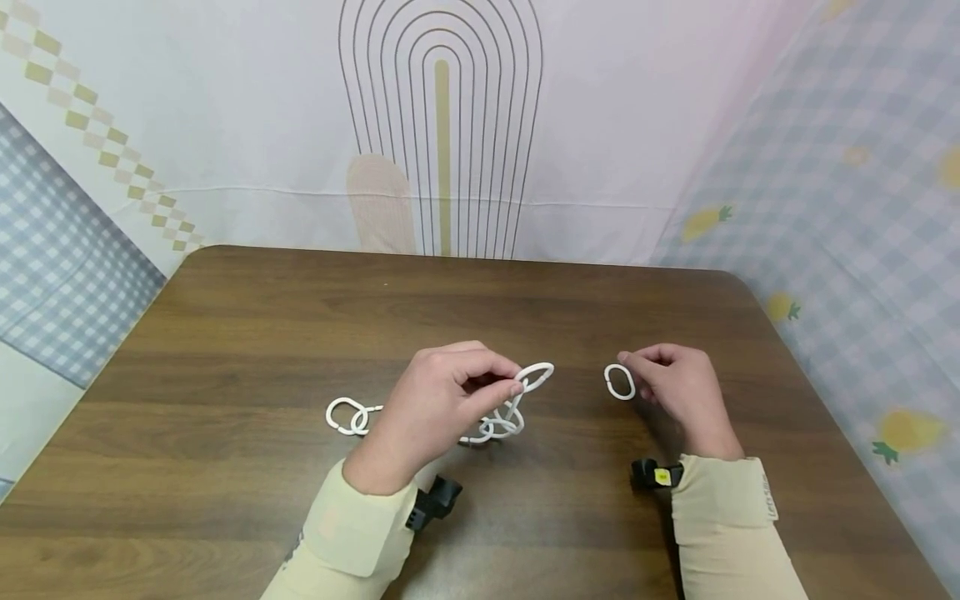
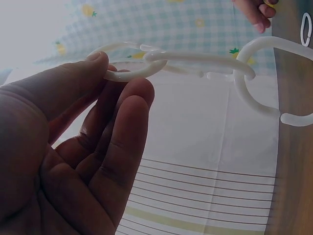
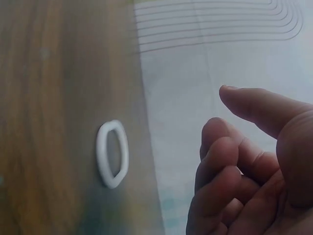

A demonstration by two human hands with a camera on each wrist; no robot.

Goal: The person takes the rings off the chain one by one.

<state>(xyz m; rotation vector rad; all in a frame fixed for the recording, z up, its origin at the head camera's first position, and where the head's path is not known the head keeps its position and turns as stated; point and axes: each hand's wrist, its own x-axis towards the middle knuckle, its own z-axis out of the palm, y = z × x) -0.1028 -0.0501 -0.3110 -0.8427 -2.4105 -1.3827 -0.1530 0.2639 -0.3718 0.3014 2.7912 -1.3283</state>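
Note:
My left hand (image 1: 431, 408) pinches a white oval plastic link (image 2: 129, 76) between thumb and fingertips, above the table. Through it passes a second link (image 2: 200, 58), which hooks into a third link (image 2: 241, 90); more joined links (image 1: 508, 427) sit below on the table, partly hidden by the hand. Left of that hand, two interlocked links (image 1: 330, 415) lie on the wood. My right hand (image 1: 686, 392) hovers close by a single loose link (image 3: 101, 152) on the table. In the right wrist view its thumb and fingers stand apart, holding nothing.
The brown wooden table (image 1: 300, 325) has rounded far corners. Behind it hangs a white patterned cloth (image 1: 262, 150), with checked cloth (image 1: 847, 275) on the right side. A black camera is strapped at each wrist over a pale sleeve (image 1: 723, 500).

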